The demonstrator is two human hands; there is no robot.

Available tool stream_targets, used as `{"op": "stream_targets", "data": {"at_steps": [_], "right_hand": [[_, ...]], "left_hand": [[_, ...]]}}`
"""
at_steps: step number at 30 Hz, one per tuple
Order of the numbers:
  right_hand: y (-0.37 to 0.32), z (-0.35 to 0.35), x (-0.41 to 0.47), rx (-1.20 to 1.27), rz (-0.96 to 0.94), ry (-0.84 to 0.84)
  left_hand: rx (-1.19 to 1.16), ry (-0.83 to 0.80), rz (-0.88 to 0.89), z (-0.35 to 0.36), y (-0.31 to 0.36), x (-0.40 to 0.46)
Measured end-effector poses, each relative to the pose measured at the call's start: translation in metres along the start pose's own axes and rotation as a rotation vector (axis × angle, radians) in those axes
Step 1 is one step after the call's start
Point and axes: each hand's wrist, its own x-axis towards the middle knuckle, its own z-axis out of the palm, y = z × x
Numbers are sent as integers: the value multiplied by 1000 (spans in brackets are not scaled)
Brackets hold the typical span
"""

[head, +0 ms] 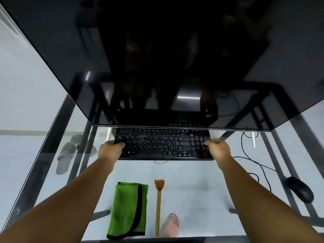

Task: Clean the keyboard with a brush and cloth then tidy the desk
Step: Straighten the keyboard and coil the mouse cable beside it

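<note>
A black keyboard lies on the glass desk, its far edge tucked under the big dark monitor. My left hand grips the keyboard's left end, thumb on the keys. My right hand grips its right end the same way. Nearer to me, a folded green cloth with a black border lies flat. A wooden-handled brush lies just right of the cloth, bristles pointing toward the keyboard.
A black wired mouse sits at the right of the desk, its cable looping behind. Through the glass I see grey slippers on the floor at left, a pink slipper near the brush, and the desk's metal frame.
</note>
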Motion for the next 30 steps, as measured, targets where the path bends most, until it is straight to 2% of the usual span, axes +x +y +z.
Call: {"op": "stream_targets", "data": {"at_steps": [9,14,21,25,30], "right_hand": [[-3,10,19,99,16,-13],[-1,12,22,54,-7,-15],[0,4,15,-40,-41,-19],[4,-15,7,52,-112,95],[23,-59,6,192,-191,226]], "left_hand": [[-119,-26,6,4,5,12],[-112,-8,16,5,3,14],[105,135,115,13,3,-3],[191,262,302,27,-5,-24],[325,104,576,68,-20,-53]]}}
